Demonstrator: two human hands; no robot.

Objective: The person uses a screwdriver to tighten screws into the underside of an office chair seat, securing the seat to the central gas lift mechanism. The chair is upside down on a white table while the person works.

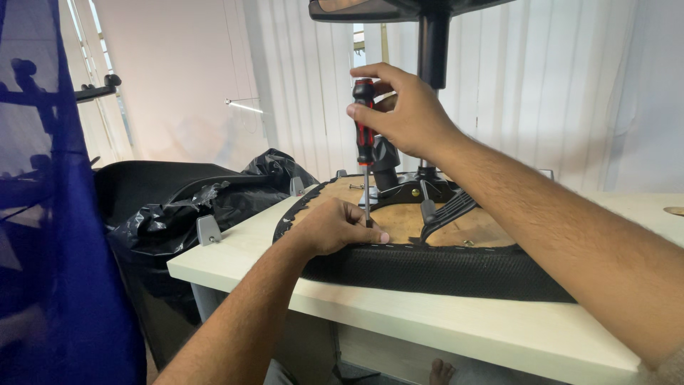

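- Two hands work at the upturned chair seat (442, 267); its far side is hidden behind the right arm.
- Right hand (406, 114) wraps tightly around the red-black screwdriver (364, 135), upright above the seat.
- Left hand (335, 227) pinches the shaft's tip at the seat's rim.
- Black plastic bag (192, 207) lies left of the seat.

**Count of things around the upturned chair seat**

One chair seat (442, 267) lay upside down on one pale tabletop (456, 321). Above the seat stood one screwdriver (365, 132) with a red-and-black handle, and two hands were at work there: one right hand (406, 114) on the handle, one left hand (335, 228) on the seat's near rim. Left of the seat sat one black plastic bag (192, 207). Two grey metal brackets showed left of the seat, one (209, 230) at the tabletop's corner, one (296, 186) farther back. One loose screw (356, 186) lay by the seat's far edge.
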